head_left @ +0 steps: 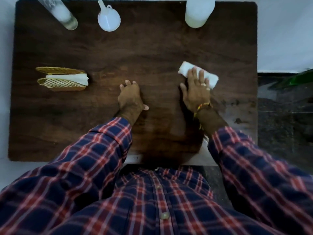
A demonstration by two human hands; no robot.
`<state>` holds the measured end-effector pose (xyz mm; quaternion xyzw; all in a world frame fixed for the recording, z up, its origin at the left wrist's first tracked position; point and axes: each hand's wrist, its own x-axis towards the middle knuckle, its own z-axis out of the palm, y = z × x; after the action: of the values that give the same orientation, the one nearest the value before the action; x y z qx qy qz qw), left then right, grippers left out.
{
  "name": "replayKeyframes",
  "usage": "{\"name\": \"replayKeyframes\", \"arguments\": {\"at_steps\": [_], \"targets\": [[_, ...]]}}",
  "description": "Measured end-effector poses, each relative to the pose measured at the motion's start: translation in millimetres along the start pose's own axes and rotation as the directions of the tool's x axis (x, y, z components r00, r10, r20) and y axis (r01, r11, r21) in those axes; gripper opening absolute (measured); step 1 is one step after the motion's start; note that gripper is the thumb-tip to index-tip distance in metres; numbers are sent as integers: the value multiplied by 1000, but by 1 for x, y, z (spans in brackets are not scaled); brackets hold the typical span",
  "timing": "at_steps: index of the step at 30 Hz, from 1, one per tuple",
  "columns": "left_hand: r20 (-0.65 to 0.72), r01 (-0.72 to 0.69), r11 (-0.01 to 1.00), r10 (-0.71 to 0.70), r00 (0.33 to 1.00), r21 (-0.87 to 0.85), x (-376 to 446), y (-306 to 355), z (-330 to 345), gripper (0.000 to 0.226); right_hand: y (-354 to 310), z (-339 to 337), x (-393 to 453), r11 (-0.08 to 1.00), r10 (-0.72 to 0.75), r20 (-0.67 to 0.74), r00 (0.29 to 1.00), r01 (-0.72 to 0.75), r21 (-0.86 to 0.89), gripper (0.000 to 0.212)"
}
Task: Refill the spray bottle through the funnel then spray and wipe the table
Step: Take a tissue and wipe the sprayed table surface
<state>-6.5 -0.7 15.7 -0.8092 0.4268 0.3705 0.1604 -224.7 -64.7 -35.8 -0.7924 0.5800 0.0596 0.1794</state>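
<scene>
My right hand (196, 89) lies flat on a folded white tissue (185, 68), pressing it against the dark wooden table (152, 48) right of centre. My left hand (130, 97) rests on the table near the middle, fingers bent, holding nothing. A white funnel (109, 18) lies at the far edge. Left of it stands a clear bottle (59, 11), and a wide white bottle (197, 12) stands at the far right. The tops of both bottles are cut off by the frame, so I cannot tell which one has the spray head.
A gold wire napkin holder (59, 82) with white napkins sits on the table's left side. Wet smears and dark specks (237, 106) mark the right edge of the table. A dark floor and something green (294, 80) lie beyond the right edge.
</scene>
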Motion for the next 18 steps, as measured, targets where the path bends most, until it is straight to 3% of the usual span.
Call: {"name": "replayKeyframes", "arguments": {"at_steps": [3,7,9,13,15,18], "targets": [[-15,7,1000,-7,1000,28,0,-1,1,125,-25,-3,14,992,-114,51,992,117,-48,66],[-80,-15,999,19,997,51,-1,-4,8,125,-39,20,-62,948,-302,151,941,314,-60,69],[-80,-16,999,19,997,48,-2,-6,11,122,-19,26,-89,966,-246,109,963,253,-58,71],[-90,-64,998,65,994,15,-7,-11,18,114,10,14,-62,1000,22,53,998,-21,-19,63],[-198,-124,991,130,971,42,-16,-13,29,102,2,13,-56,999,-12,47,999,13,-32,65],[-332,-280,946,320,887,162,-40,-15,59,83,-22,29,-96,982,-182,138,974,187,-26,67]]}}
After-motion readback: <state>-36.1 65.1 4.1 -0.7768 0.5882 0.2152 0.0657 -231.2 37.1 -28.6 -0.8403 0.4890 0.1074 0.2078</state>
